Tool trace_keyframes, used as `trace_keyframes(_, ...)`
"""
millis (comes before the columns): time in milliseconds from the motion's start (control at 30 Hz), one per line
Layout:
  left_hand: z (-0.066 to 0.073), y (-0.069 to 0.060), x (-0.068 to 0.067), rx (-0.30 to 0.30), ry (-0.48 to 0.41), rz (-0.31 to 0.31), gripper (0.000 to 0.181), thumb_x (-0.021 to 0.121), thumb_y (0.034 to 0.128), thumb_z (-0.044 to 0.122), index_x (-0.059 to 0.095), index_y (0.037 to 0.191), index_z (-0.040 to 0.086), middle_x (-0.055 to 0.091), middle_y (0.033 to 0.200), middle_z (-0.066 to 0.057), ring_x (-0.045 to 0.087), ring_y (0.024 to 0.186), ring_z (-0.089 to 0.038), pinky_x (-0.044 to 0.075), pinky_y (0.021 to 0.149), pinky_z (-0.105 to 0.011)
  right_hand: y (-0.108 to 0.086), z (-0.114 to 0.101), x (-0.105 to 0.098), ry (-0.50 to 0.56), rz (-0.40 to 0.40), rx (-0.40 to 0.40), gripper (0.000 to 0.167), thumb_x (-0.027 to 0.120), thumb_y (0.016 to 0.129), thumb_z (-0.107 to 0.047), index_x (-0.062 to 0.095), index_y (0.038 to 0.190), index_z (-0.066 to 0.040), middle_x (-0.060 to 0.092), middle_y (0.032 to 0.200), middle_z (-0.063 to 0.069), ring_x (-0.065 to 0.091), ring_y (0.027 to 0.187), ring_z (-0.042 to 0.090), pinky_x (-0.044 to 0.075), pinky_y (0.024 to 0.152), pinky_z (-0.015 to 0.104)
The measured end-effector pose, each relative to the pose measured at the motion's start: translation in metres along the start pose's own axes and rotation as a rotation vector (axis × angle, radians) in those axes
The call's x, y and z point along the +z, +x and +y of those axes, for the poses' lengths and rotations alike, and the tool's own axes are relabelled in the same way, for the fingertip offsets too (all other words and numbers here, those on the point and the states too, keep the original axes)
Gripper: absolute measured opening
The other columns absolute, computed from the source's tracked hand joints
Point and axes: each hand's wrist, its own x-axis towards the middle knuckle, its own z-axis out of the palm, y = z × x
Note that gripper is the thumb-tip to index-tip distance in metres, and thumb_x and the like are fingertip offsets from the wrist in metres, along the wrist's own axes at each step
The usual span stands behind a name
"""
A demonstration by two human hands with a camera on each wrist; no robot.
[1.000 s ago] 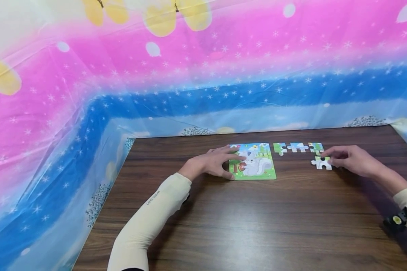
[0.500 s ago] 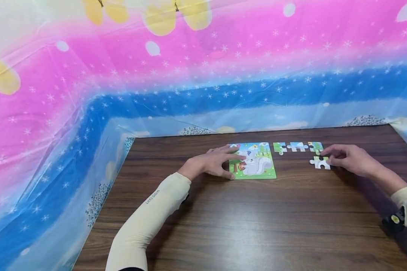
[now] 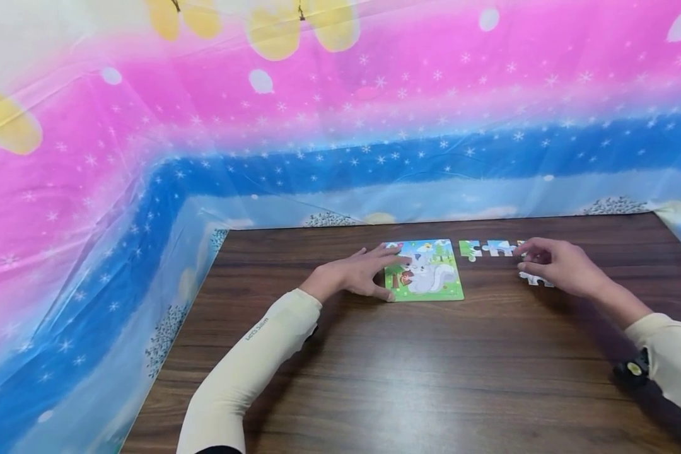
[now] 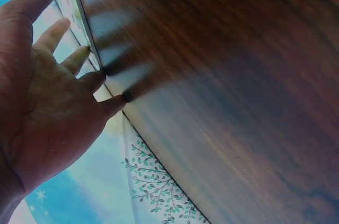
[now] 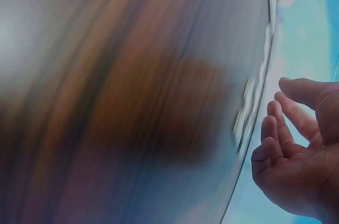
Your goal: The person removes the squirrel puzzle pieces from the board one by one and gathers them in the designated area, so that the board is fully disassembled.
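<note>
A picture card [image 3: 431, 280] with a white squirrel on a green and blue scene lies flat on the table. My left hand [image 3: 363, 274] rests on the card's left side with fingers spread; the left wrist view shows the same hand [image 4: 58, 107] with its fingers apart. To the card's right, jigsaw pieces [image 3: 498, 248] lie in a row. Below the row's right end sits a white piece [image 3: 535, 278], partly covered by my right hand [image 3: 570, 270]. That hand [image 5: 296, 144] hovers low with bent fingers, thumb apart from them, and I see nothing held.
Dark wood-grain table [image 3: 408, 378] spreads out in front of the card and pieces. A pink and blue printed cloth [image 3: 340, 157] hangs along the table's back and left edges. Pale sleeves [image 3: 261, 359] cover both forearms.
My right hand has left the lower piece's right side and shifted left, now covering most of the row's right-end piece. The left hand stays on the card.
</note>
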Motion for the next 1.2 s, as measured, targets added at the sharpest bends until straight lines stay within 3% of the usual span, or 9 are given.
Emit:
trace_keyframes(267, -0.004, 0.001, 0.003, -0.044, -0.094, 0.038, 0.106, 0.074, 0.0967, 0.051, 0.007, 0.172, 0.019, 0.018, 0.179, -0.005, 0.002, 0.168, -0.023, 0.001, 0.137, -0.052, 0.025, -0.056, 0.034, 0.057, -0.013, -0.102, 0.027, 0.072, 0.103, -0.025, 0.073, 0.126, -0.013, 0.074, 0.113, 0.01, 0.068, 0.104, 0.026, 0.052, 0.083, 0.037)
trace_keyframes(400, -0.005, 0.001, 0.004, -0.034, -0.095, 0.047, 0.106, 0.074, 0.097, 0.051, 0.006, 0.172, 0.018, 0.027, 0.175, -0.006, 0.003, 0.168, -0.023, 0.001, 0.137, -0.052, 0.038, -0.081, 0.048, 0.067, -0.057, -0.167, 0.029, 0.071, 0.103, -0.022, 0.072, 0.13, -0.012, 0.072, 0.116, 0.01, 0.067, 0.103, 0.025, 0.054, 0.082, 0.04)
trace_keyframes(533, -0.006, 0.001, 0.004, -0.016, -0.091, 0.055, 0.101, 0.073, 0.0978, 0.051, 0.012, 0.171, 0.018, 0.024, 0.176, -0.005, 0.001, 0.169, -0.025, 0.002, 0.136, -0.054, 0.048, -0.103, 0.06, 0.07, -0.122, -0.228, 0.032, 0.072, 0.102, -0.02, 0.07, 0.133, -0.01, 0.07, 0.12, 0.012, 0.066, 0.102, 0.025, 0.055, 0.084, 0.046)
trace_keyframes(667, -0.007, 0.001, 0.005, -0.015, -0.083, 0.051, 0.104, 0.072, 0.0981, 0.052, 0.007, 0.172, 0.018, 0.03, 0.174, -0.004, 0.0, 0.169, -0.026, 0.001, 0.136, -0.055, 0.055, -0.118, 0.073, 0.066, -0.171, -0.26, 0.042, 0.075, 0.098, -0.016, 0.067, 0.138, -0.005, 0.066, 0.127, 0.017, 0.067, 0.108, 0.029, 0.058, 0.088, 0.05)
trace_keyframes(867, -0.007, -0.001, 0.005, -0.023, -0.084, 0.042, 0.109, 0.072, 0.0985, 0.052, -0.001, 0.172, 0.018, 0.036, 0.172, -0.002, -0.004, 0.168, -0.026, 0.0, 0.136, -0.054, 0.059, -0.131, 0.086, -0.016, -0.174, -0.253, 0.06, 0.083, 0.091, -0.021, 0.062, 0.144, -0.001, 0.062, 0.129, 0.022, 0.062, 0.104, 0.03, 0.055, 0.083, 0.046)
trace_keyframes(1000, -0.007, -0.001, 0.005, -0.021, -0.082, 0.044, 0.108, 0.072, 0.0987, 0.052, 0.0, 0.172, 0.018, 0.038, 0.171, 0.0, -0.005, 0.168, -0.026, 0.0, 0.136, -0.054, 0.058, -0.137, 0.087, -0.052, -0.162, -0.22, 0.06, 0.084, 0.09, -0.021, 0.063, 0.142, -0.001, 0.062, 0.126, 0.022, 0.059, 0.102, 0.031, 0.053, 0.081, 0.045)
trace_keyframes(1200, -0.006, 0.0, 0.005, -0.033, -0.065, 0.036, 0.109, 0.072, 0.0978, 0.053, 0.0, 0.173, 0.02, 0.04, 0.171, 0.002, -0.004, 0.168, -0.026, 0.0, 0.136, -0.055, 0.061, -0.137, 0.089, 0.071, -0.195, -0.143, 0.075, 0.085, 0.089, -0.014, 0.048, 0.153, 0.001, 0.061, 0.128, 0.023, 0.06, 0.104, 0.03, 0.053, 0.084, 0.042)
